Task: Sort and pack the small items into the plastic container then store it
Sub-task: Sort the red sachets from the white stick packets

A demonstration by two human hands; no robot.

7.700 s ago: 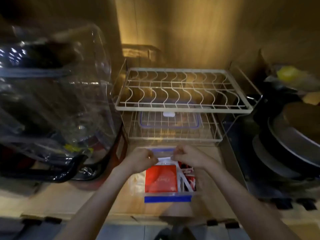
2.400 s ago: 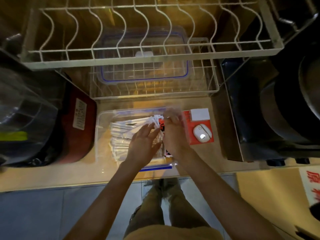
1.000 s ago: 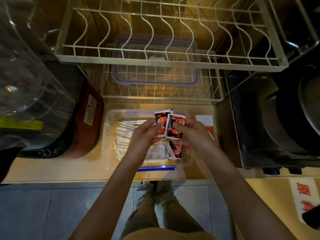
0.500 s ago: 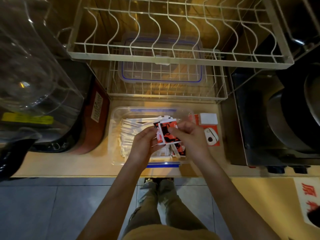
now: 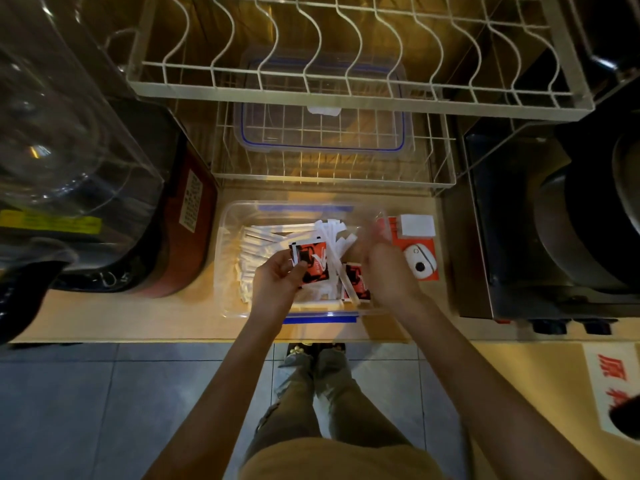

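Left hand point(image 5: 277, 282), its grip closed on a small stack of red-and-black sachets point(image 5: 311, 263), held over the clear rectangular plastic container point(image 5: 228, 258) on the pale wooden counter point(image 5: 121, 317). Right hand point(image 5: 388, 275) is motion-blurred at the container's right end; whether its grip holds anything cannot be told. White paper sticks point(image 5: 266, 240) lie loose inside. Risk: the pinched stack may fan and slip among the sticks, undoing the sort. A blue-rimmed clear lid point(image 5: 322, 133) rests on the lower shelf of the white wire dish rack point(image 5: 346, 98); grey tiled floor point(image 5: 69, 410) below.
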